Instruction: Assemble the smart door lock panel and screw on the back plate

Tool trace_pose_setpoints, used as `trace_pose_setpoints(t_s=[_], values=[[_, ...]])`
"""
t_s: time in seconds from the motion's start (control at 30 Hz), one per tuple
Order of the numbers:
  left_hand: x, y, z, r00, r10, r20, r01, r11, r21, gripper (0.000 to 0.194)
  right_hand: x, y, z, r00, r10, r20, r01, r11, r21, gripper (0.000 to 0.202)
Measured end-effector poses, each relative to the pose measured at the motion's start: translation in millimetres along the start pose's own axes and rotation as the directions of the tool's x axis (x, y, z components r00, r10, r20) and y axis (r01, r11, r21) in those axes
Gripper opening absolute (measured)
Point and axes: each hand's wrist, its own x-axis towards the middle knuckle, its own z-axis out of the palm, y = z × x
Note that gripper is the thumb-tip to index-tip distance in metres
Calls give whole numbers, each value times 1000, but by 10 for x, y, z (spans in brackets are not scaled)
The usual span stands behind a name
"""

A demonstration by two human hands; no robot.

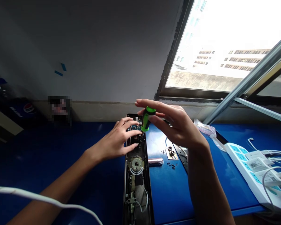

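Note:
A long black device housing (pixel 142 159) lies lengthwise on the blue table, its inner parts exposed. Inside are a round metal part (pixel 136 164), a lock-like metal mechanism and a blue circuit board (pixel 136 127) near the far end. My left hand (pixel 121 137) rests over the far part of the housing with its fingers spread, touching it near the board. Above the housing's right edge, my right hand (pixel 170 120) holds a green and black screwdriver (pixel 146 119) upright between thumb and fingers. Its tip is too small and dark to make out.
Right of the housing lie a small board with dark round parts (pixel 171 153), scattered black screws (pixel 173 166) and a wrapped silver strip (pixel 155 162). A white power strip (pixel 248 172) with plugs sits farther right. A white cable (pixel 67 205) crosses the lower left.

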Motion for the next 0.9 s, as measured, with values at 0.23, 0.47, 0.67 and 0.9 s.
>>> trace_pose_setpoints(t_s=[0.23, 0.47, 0.67, 0.9], values=[[3, -30, -40, 999, -33, 33, 32, 999, 28, 34, 51, 53, 165, 985, -127, -118, 113, 987, -115, 31], [-14, -38, -20, 999, -45, 2, 45, 999, -31, 31, 77, 12, 204, 988, -147, -44, 144, 988, -56, 34], [0, -42, -26, 998, -38, 47, 38, 999, -1, 30, 79, 29, 191, 990, -121, -77, 118, 992, -44, 36], [-13, -40, -19, 998, -49, 38, 49, 999, -17, 37, 78, 61, 150, 972, -184, -148, 178, 983, -56, 29]])
